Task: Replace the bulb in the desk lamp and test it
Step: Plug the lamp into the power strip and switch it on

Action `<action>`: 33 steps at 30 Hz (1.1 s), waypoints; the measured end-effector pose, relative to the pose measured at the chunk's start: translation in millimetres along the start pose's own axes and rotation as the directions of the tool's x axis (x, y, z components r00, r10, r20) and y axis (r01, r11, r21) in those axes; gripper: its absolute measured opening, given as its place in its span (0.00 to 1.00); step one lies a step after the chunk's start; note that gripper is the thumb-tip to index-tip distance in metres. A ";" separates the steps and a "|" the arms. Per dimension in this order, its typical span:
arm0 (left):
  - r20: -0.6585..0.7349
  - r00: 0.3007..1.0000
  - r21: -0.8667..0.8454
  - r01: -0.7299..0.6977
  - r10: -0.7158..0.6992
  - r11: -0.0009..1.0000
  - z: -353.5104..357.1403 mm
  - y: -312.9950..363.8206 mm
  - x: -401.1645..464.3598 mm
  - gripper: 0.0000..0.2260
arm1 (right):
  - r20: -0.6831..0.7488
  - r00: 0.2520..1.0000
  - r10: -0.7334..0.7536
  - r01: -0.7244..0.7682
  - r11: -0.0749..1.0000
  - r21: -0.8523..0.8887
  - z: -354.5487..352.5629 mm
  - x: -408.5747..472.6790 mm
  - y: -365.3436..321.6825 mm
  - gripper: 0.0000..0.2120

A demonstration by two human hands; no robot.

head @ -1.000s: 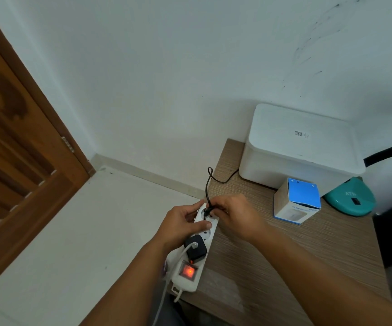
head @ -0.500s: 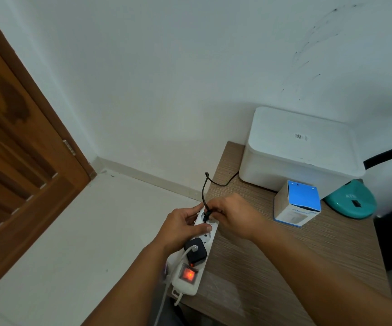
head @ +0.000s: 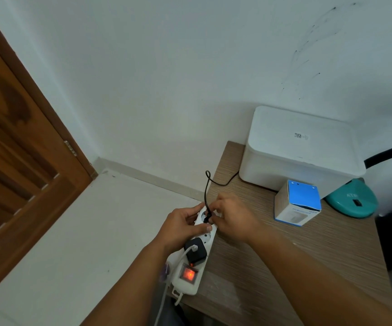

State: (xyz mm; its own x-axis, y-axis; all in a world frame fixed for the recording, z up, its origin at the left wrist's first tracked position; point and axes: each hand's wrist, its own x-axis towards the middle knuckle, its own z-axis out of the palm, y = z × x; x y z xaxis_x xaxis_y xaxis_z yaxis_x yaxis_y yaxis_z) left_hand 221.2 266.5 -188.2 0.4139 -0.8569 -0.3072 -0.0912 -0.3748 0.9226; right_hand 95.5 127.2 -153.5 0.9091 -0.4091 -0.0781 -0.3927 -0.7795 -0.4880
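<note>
Fingers first: your left hand (head: 181, 228) wraps round the white power strip (head: 196, 255) at the table (head: 296, 267) edge, thumb across its top. Its red switch (head: 188, 274) glows, so the strip is live. Your right hand (head: 233, 218) pinches the black plug (head: 207, 217) at the end socket; whether it sits fully in, you cannot tell. A slip could put a fingertip on a bare pin. A hard push could slide the strip off the edge. Further right, the bulb box (head: 297, 203) stands beside the teal lamp base (head: 352, 200).
</note>
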 end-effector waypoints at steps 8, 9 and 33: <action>-0.014 0.999 0.367 0.036 -0.034 0.929 -6.5 25.0 -9.6 0.28 | -0.029 0.992 0.122 -0.117 0.983 0.142 -2.1 -21.9 -1.7 0.16; -0.037 0.999 0.388 0.047 -0.036 0.920 -8.4 29.6 -12.3 0.28 | -0.059 0.989 0.135 -0.124 0.979 0.164 -3.5 -29.1 -1.6 0.17; 0.074 0.905 0.504 -0.396 0.419 0.767 184.6 162.7 -36.0 0.14 | -0.488 0.711 0.506 -0.359 0.858 0.367 -73.3 -224.5 114.8 0.14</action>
State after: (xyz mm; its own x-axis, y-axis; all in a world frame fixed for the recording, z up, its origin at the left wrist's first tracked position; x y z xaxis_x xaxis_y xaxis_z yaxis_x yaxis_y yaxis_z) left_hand 24.3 171.0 -70.1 0.2698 -0.9586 0.0912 -0.6905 -0.1266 0.7121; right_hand -163.8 94.8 -128.3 0.3802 -0.9168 0.1218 -0.6120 -0.3481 -0.7101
